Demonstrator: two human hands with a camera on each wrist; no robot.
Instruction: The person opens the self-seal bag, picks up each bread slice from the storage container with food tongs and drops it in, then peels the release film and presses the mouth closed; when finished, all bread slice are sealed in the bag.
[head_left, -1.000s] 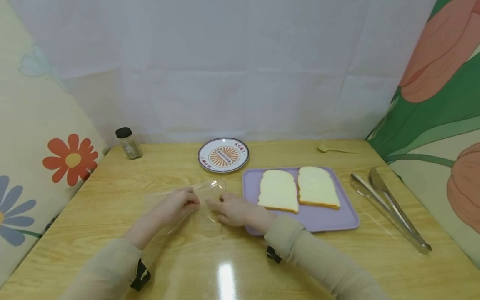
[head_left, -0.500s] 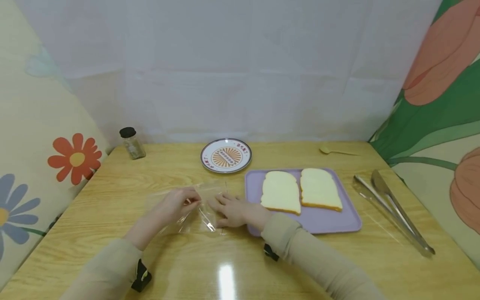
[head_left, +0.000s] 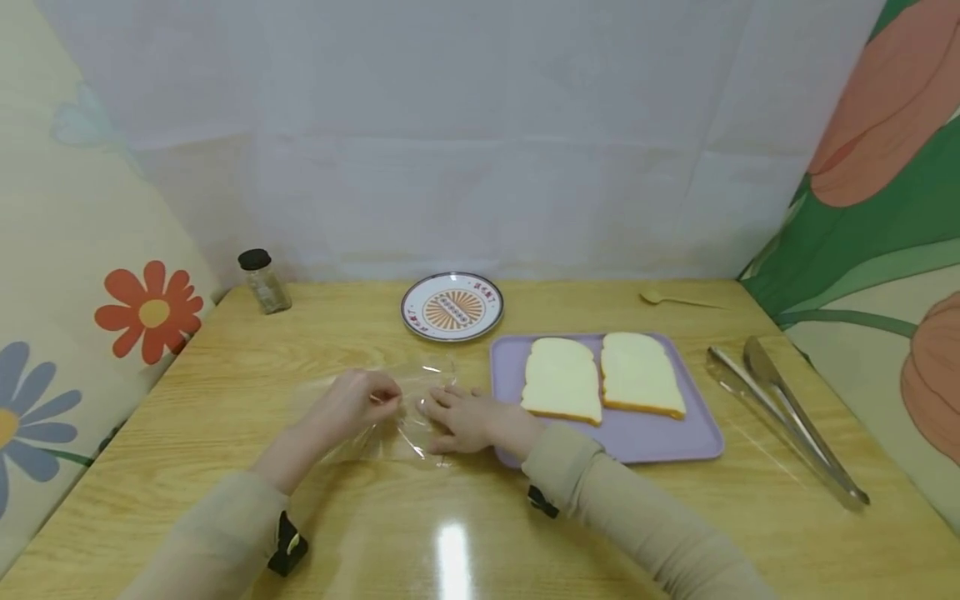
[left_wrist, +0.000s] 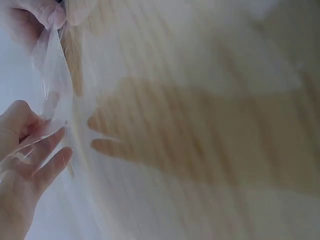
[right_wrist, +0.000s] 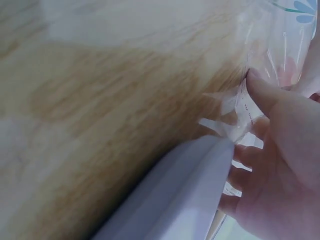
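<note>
In the head view a clear, crinkled plastic bag (head_left: 416, 429) spans the two hands above the table, left of the lilac tray. My left hand (head_left: 356, 404) pinches one side of it between thumb and fingertips; the left wrist view has that pinch at its top left corner. My right hand (head_left: 465, 421) holds the other side beside the tray's left edge. Seen from the right wrist, its thumb lies on the bag (right_wrist: 245, 102), fingers spread around the film's edge. Small print shows along that edge.
The lilac tray (head_left: 637, 446) carries two bread slices (head_left: 561, 379). Behind the bag stands a patterned plate (head_left: 452, 307). A black-lidded jar (head_left: 264, 282) is at the back left. A gold spoon (head_left: 678, 300) and metal tongs (head_left: 787, 425) lie to the right.
My right hand has spread its fingers over the bag's side, and the film has shifted between the hands. My left hand keeps its pinch with little movement.
</note>
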